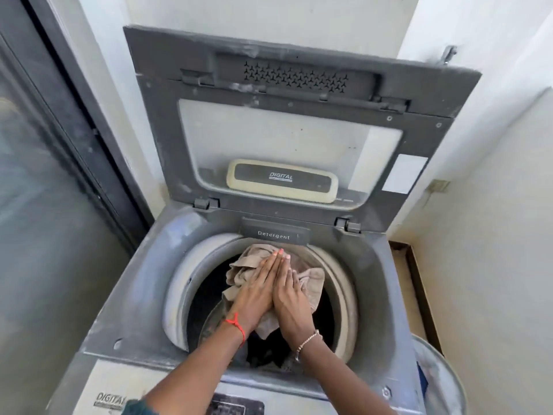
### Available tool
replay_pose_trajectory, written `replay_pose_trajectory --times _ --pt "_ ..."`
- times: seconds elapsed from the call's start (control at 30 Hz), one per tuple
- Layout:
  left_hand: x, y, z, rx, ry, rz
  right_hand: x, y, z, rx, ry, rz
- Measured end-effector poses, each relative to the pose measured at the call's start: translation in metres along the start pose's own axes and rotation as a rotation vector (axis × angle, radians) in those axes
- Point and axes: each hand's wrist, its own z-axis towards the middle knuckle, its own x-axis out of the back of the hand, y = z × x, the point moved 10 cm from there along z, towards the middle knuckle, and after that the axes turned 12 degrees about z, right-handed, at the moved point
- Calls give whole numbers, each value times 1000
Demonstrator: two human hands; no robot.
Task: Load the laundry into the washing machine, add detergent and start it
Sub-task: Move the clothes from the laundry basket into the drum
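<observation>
Washing machine (125, 295), grey, top-loading, dusty, viewed from above. Grey hinged lid (155, 130) with clear window panel, raised upright against white wall (269, 13). Round drum opening with pale plastic ring (176, 283), at centre of washing machine top. Round metal tub (443, 378), partly in view at lower right, beside the machine. Crumpled beige cloth (239, 274), lying in drum mouth above dark laundry (269, 354), toward rear rim. Left hand (260, 289) and right hand (291, 301), side by side and touching, fingers straight and together, palms pressed flat on beige cloth; nothing gripped. Dark drawer front labelled "Detergent" (273, 235), just behind fingertips. Red thread (236, 324) on left wrist; beaded bracelet (308, 339) on right wrist.
</observation>
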Motion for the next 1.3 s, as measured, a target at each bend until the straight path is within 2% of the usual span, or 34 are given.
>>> replay_pose_trajectory --times 0.17,0.43,0.53,0.63,0.77,0.93,1.03,1.2,1.3 --pt "-75 7 7 2 -128 -76 -67 20 35 -12 -129 -72" --pt "-180 18 -8 -5 -302 -54 -153 27 74 46 -241 28" --pt "-198 15 -17 39 -347 -18 -177 33 78 60 -339 -9" --pt "-210 16 -34 72 -585 -108 -185 40 73 50 -454 -72" --pt "-192 13 -31 82 -578 -162 -163 51 67 8 -459 -63" --pt "-134 17 2 63 -423 -291 -106 54 62 -48 -432 -22" --pt "-76 26 25 39 -282 -457 -49 50 49 -32 -318 43" --pt "57 63 62 -119 42 -659 84 74 -14 44 31 425" --pt "139 111 87 -236 214 -799 151 132 -67 10 290 640"
